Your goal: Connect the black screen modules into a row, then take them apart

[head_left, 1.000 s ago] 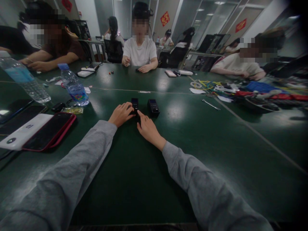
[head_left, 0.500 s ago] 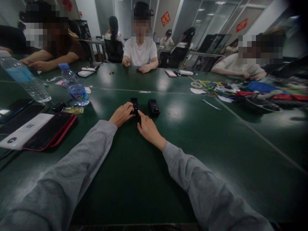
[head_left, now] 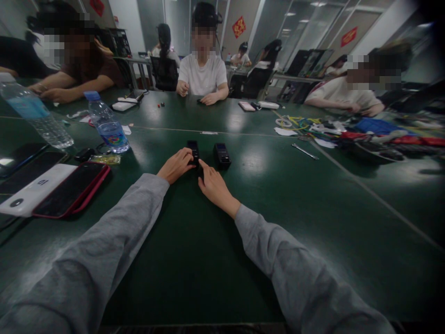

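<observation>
A small black handheld device with a dark screen and buttons (head_left: pixel 193 147) lies on the green table in front of me. My left hand (head_left: pixel 176 164) closes on its left side and near end, thumb and fingers bent around the edge. From the right, my right hand (head_left: pixel 216 185) reaches in with its index fingertip at the device's near right edge; the thumb hangs apart below, and the other fingers curl loosely. The near end is partly hidden by my fingers. A second, similar black device (head_left: pixel 222 155) rests just to the right, untouched.
On the left are a blue-capped water bottle (head_left: pixel 107 123), a larger bottle (head_left: pixel 38 116), a red-cased phone (head_left: pixel 73 190) and a white power bank (head_left: pixel 41 185). To the right lie a wrench (head_left: pixel 305 151) and a cable pile (head_left: pixel 375 132). Several people sit around.
The device under my left hand has shifted and turned slightly, its far end moving a little left. Both hands stay almost in place.
</observation>
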The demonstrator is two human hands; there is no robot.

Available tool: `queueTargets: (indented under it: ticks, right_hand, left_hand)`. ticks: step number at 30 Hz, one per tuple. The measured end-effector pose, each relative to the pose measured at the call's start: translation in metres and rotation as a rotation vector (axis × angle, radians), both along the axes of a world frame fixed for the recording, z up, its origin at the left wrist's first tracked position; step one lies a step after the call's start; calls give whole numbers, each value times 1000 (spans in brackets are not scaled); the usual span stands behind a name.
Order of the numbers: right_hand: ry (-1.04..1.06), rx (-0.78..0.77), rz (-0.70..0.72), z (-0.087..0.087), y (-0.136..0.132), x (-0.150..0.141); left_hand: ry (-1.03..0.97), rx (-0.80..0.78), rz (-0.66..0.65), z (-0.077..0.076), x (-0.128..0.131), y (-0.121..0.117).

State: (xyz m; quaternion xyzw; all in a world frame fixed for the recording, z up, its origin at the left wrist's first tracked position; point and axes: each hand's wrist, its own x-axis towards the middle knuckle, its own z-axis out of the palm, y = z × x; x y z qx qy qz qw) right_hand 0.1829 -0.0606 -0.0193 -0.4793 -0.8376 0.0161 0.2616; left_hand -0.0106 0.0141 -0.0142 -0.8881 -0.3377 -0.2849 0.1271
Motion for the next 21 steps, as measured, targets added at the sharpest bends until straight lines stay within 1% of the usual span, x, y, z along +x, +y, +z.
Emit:
queueTargets:
  ticks: [4, 11, 21]
  right_hand:
    - [-5, 7, 1, 1, -1, 0]
    - [-6, 1, -5, -1, 0, 0]
    - [-8, -13, 5, 2, 0, -1]
  left_hand:
    - [13, 15, -1, 2, 1, -2]
    - [12, -11, 14, 2, 0, -2]
    - [-12, -7, -20, 1, -3, -1]
